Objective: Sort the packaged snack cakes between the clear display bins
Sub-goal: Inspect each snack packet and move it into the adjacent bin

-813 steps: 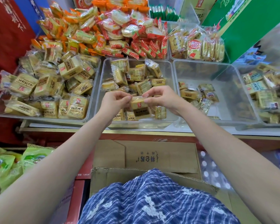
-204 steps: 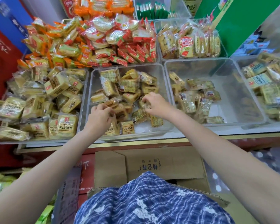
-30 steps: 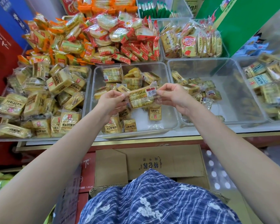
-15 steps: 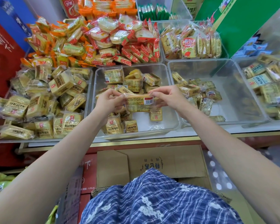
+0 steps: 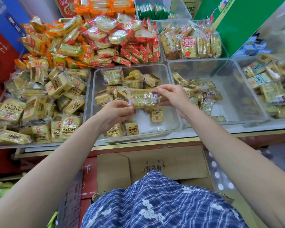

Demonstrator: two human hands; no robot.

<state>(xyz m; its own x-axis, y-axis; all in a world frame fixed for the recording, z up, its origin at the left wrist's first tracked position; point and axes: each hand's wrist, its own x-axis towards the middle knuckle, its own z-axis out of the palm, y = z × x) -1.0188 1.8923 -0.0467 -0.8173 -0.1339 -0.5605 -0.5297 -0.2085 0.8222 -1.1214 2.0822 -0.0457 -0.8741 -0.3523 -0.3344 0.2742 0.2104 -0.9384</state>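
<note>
I hold one clear-wrapped yellow snack cake (image 5: 144, 98) level above the middle clear bin (image 5: 171, 102). My left hand (image 5: 117, 111) pinches its left end and my right hand (image 5: 170, 95) pinches its right end, near a red and white label. Under it the middle bin holds several yellow snack cakes (image 5: 133, 80), with bare floor at its front right. The right clear bin (image 5: 234, 89) has a smaller heap of cakes (image 5: 199, 94) on its left side. The left bin is piled with larger yellow packs (image 5: 39, 104).
Red and orange snack packs (image 5: 105, 41) fill the back bins, and another clear bin of biscuits (image 5: 191, 43) stands behind the right bin. A far-right bin (image 5: 270, 86) holds more yellow packs. Cardboard boxes (image 5: 155, 163) sit below the shelf edge. A green box (image 5: 240, 22) rises at the back right.
Both hands have kept hold of the cake's ends over the last second. The cake has tilted slightly, my left end dropping lower than the right.
</note>
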